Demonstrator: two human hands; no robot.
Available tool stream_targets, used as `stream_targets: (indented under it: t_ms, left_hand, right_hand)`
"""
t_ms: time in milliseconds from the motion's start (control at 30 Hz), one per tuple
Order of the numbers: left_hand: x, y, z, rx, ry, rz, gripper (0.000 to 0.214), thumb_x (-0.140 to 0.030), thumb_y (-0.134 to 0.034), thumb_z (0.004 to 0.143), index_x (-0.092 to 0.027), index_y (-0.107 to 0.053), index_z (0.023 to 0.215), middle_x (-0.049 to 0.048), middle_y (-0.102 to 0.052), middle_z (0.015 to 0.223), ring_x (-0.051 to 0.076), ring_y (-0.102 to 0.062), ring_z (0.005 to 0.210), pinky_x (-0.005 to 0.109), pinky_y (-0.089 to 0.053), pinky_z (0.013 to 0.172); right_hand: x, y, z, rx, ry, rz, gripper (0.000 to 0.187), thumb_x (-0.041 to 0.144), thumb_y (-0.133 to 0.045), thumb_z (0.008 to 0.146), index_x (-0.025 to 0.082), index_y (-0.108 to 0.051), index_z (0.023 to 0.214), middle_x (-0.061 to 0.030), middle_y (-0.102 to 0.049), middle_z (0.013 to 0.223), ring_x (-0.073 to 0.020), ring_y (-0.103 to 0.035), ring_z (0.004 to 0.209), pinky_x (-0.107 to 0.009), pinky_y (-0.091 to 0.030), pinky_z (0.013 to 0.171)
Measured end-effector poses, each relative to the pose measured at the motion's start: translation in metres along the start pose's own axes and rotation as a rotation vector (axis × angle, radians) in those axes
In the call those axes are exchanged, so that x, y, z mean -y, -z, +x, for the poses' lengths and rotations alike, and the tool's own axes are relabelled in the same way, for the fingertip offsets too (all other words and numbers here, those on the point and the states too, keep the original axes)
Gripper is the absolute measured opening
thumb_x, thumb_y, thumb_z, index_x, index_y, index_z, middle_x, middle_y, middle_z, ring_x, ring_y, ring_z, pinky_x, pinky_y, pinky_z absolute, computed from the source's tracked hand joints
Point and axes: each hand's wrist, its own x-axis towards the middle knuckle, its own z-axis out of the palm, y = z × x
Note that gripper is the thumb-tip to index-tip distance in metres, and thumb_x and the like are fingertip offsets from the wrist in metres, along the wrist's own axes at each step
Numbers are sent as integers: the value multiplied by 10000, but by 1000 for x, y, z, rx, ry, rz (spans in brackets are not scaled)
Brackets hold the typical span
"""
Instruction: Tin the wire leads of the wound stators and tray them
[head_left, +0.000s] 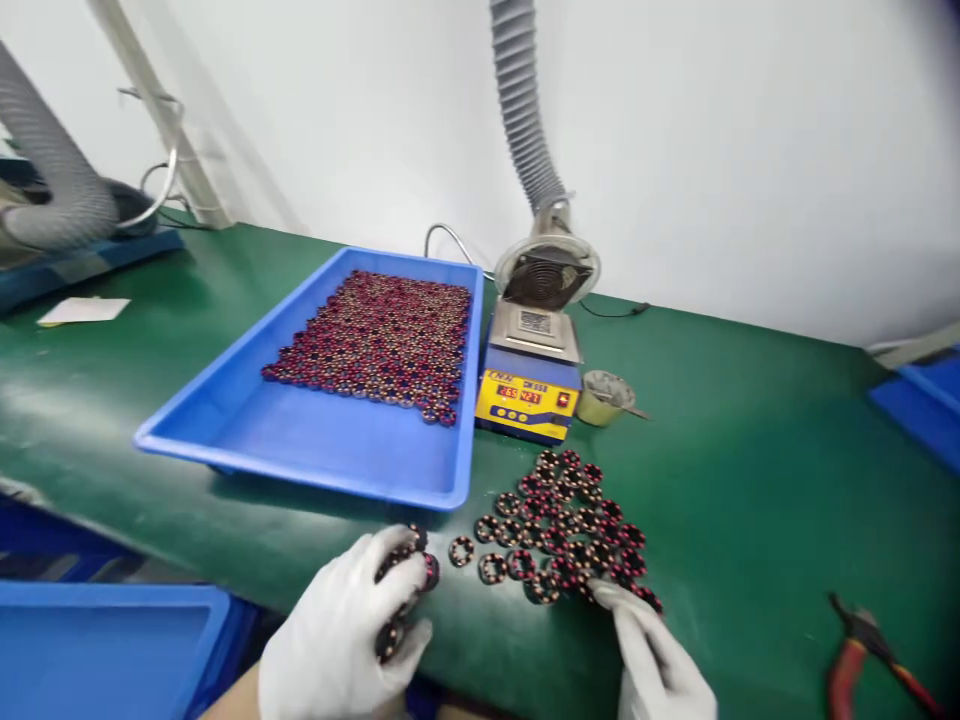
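My left hand [349,625], in a white glove, is curled around several small ring-shaped motor stators [388,640] with dark rims and copper-coloured windings. It is just in front of the blue tray. A loose pile of the same stators [555,520], some with pinkish-red windings, lies on the green tabletop [750,480] between my hands. My right hand [660,655], also gloved, has its fingers closed together at the pile's near right edge. Its fingertips meet a stator there, though their grip is partly hidden.
The blue tray [337,440] holds packed rows of stators. Beside it stands a yellow-and-blue solder pot [527,400] under a fume hose [521,100], with a small cup [602,398] alongside. Red-handled cutters [851,650] lie at right; another blue tray [112,600] sits lower left.
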Motion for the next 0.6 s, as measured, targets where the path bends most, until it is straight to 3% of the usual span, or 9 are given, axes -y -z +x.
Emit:
stream_targets:
  t_ms: [67,167,333,500,600]
  left_hand:
    - [-7,-15,15,104,-139,129,334,-214,-562,701,-219,-548,1035,136,-593,1107,274,-627,834,391,-570,632]
    - [-14,-29,26,164,-209,231,295,-214,-543,703,-204,-551,997,156,-603,1081,283,-625,764,404,-559,554]
    - [-12,-36,31,100,-219,247,315,-225,-551,701,-211,-531,1015,157,-603,1074,270,-637,789,382,-577,598]
    - [0,-29,23,-39,-205,216,375,-210,-536,744,-196,-477,1114,168,-574,1113,250,-633,929,324,-581,705]
    - [3,-25,20,-6,-282,297,331,-215,-530,741,-206,-518,1072,161,-616,1071,263,-650,851,360,-590,648]
  right_hand:
    - [0,0,0,13,31,7,235,375,-655,780,146,-703,805,-112,-714,891,-251,-672,832,-339,-548,791]
    - [4,2,0,56,89,-11,177,320,-622,814,166,-706,792,-97,-714,874,-234,-671,834,-312,-546,789]
    - [9,4,5,106,161,-16,138,251,-580,844,191,-694,794,-80,-712,870,-210,-674,831,-272,-548,781]
    - [9,6,9,132,204,-18,129,223,-583,841,198,-700,791,-83,-716,852,-215,-687,807,-259,-567,735]
    - [10,6,11,131,212,-13,130,225,-585,840,201,-702,788,-85,-717,839,-224,-690,797,-271,-574,723]
